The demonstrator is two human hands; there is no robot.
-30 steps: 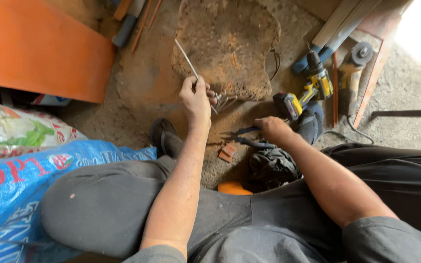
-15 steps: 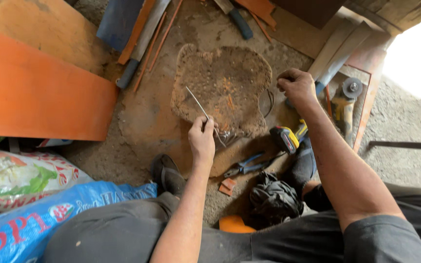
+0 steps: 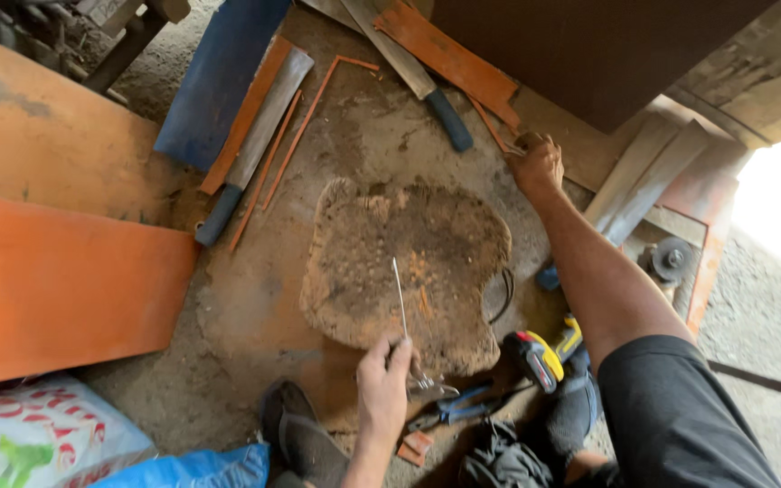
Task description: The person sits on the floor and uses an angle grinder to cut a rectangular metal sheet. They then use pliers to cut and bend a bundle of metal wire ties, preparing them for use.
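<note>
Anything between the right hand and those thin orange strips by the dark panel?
Nothing visible. The right hand is already at the near end of the thin orange strips, next to the blue-handled blade. Whether the fingers have closed on a strip cannot be told. The left hand holds a thin metal rod over the stump.

A dusty earthen floor [image 3: 255, 316] carries everything here. At its middle lies a flat, worn, pitted brown block [image 3: 409, 262]. To the left rests a large orange panel [image 3: 56, 280]. Beyond the block lie a blue sheet [image 3: 214, 81], a broad blade with a dark handle [image 3: 250, 145], thin orange metal strips [image 3: 286, 136] and a second dark-handled blade [image 3: 413, 77]. Near the bottom sit blue-handled pliers [image 3: 458, 411], a yellow power tool [image 3: 544, 357] and printed sacks [image 3: 47, 443].
</note>
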